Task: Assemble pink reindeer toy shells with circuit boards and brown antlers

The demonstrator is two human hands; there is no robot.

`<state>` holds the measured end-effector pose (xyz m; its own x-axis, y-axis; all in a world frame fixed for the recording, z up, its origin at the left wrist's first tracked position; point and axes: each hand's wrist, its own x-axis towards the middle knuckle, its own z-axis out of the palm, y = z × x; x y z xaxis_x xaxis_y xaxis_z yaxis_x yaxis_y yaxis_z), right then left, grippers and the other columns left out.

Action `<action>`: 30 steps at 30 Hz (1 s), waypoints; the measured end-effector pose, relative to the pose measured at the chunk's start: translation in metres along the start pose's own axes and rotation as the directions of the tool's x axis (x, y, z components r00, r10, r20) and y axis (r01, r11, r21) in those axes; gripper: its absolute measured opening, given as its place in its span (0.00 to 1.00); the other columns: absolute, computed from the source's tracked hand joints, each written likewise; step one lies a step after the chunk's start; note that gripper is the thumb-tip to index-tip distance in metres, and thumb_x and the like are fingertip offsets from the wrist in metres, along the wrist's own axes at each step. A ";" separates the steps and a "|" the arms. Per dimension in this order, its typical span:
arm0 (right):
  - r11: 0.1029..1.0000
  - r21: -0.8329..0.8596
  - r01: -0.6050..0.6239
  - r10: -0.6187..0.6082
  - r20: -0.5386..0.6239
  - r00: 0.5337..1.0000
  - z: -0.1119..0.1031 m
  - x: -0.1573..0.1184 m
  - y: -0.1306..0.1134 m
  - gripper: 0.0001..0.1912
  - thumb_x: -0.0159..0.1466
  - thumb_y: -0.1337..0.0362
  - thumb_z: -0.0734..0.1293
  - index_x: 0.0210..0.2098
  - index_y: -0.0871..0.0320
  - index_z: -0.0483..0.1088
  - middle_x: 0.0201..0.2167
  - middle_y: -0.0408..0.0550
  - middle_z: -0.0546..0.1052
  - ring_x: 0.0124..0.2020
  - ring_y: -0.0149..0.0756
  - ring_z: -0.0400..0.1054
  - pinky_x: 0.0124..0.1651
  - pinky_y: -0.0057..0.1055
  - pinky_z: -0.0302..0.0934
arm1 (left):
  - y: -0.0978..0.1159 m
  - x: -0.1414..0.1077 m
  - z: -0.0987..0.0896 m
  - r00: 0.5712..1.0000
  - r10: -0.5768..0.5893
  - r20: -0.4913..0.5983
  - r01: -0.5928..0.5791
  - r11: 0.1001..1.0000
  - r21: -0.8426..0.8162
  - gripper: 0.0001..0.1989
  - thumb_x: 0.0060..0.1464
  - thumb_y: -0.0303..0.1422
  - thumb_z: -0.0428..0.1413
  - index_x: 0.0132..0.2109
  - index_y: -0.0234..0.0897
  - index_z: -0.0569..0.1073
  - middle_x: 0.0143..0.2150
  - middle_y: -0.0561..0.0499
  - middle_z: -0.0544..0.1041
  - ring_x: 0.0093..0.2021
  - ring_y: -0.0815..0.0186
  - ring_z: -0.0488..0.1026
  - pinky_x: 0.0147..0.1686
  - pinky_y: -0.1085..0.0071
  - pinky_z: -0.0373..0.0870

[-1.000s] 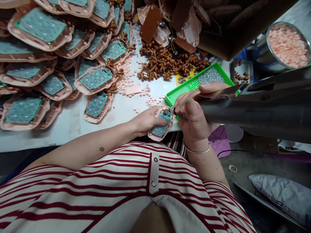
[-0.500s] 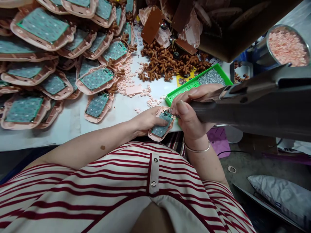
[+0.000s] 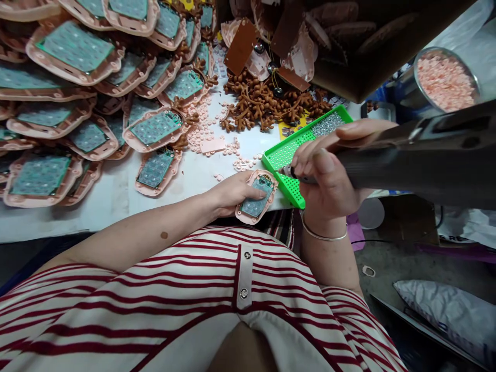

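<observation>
My left hand (image 3: 240, 192) grips a pink plastic casing (image 3: 248, 217) with a green circuit board (image 3: 256, 201) set in it, the thumb lying across the board. The casing is held over the table's front edge. My right hand (image 3: 329, 175) is wrapped round the front of a dark electric screwdriver (image 3: 387, 160). Its tip points left, over the near end of a green perforated tray (image 3: 289, 151), apart from the casing. Small silver screws (image 3: 327, 124) lie heaped at the tray's far end.
Pink casings with circuit boards (image 3: 77, 46) are stacked at the left. Brown antler-shaped parts (image 3: 256, 101) pile up behind small loose pink pieces (image 3: 201, 124). A cardboard box (image 3: 360, 77) stands at the back right, beside a metal bowl of pink pieces (image 3: 445, 80).
My right hand has drawn the screwdriver to the right, off the casing and over the green tray. My left hand keeps its hold on the casing, almost unmoved.
</observation>
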<state>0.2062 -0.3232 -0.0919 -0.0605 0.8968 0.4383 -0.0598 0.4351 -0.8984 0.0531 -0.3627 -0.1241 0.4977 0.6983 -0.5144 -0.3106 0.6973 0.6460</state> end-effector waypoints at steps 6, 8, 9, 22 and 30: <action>0.986 -0.069 0.152 -0.163 -0.214 0.963 -0.019 -0.006 -0.001 0.15 0.60 0.51 0.70 0.43 0.45 0.67 0.34 0.42 0.70 0.26 0.33 0.70 0.28 0.35 0.68 | -0.001 -0.002 -0.002 0.999 -0.021 0.034 0.021 1.000 0.000 0.20 0.40 0.26 0.65 0.44 0.32 0.72 0.32 0.46 0.79 0.27 0.65 0.75 0.29 0.70 0.72; 0.985 -0.052 0.166 -0.173 -0.217 0.961 -0.021 -0.009 0.003 0.14 0.59 0.53 0.71 0.43 0.45 0.68 0.32 0.40 0.69 0.24 0.31 0.68 0.27 0.34 0.67 | -0.001 -0.002 -0.001 0.999 -0.021 0.030 0.021 1.000 0.009 0.21 0.40 0.25 0.65 0.44 0.32 0.72 0.32 0.46 0.79 0.28 0.64 0.75 0.29 0.70 0.72; 0.985 -0.044 0.166 -0.172 -0.218 0.961 -0.021 -0.010 0.005 0.14 0.59 0.54 0.72 0.43 0.44 0.68 0.31 0.39 0.69 0.23 0.30 0.67 0.26 0.33 0.67 | -0.001 -0.002 -0.001 0.999 -0.022 0.029 0.021 1.000 0.011 0.21 0.40 0.25 0.65 0.44 0.32 0.72 0.31 0.46 0.79 0.27 0.64 0.75 0.29 0.70 0.72; 0.985 -0.041 0.170 -0.175 -0.214 0.961 -0.019 -0.013 0.028 0.14 0.57 0.56 0.74 0.41 0.47 0.72 0.28 0.38 0.70 0.22 0.30 0.66 0.27 0.34 0.69 | -0.001 -0.002 0.000 0.999 -0.021 0.040 0.021 1.000 0.010 0.19 0.42 0.26 0.65 0.43 0.31 0.71 0.31 0.46 0.79 0.28 0.65 0.75 0.29 0.71 0.73; 0.980 -0.093 0.177 -0.191 -0.175 0.966 -0.018 -0.013 0.021 0.12 0.60 0.55 0.72 0.43 0.45 0.72 0.28 0.38 0.70 0.22 0.30 0.66 0.29 0.34 0.69 | -0.003 -0.003 -0.004 0.999 0.029 0.030 -0.028 0.999 -0.024 0.20 0.42 0.27 0.65 0.45 0.32 0.71 0.33 0.45 0.79 0.29 0.63 0.76 0.31 0.69 0.74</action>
<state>0.2235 -0.3246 -0.1172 0.1273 0.7970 0.5904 0.0238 0.5926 -0.8052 0.0491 -0.3664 -0.1262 0.5125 0.7128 -0.4788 -0.3435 0.6812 0.6465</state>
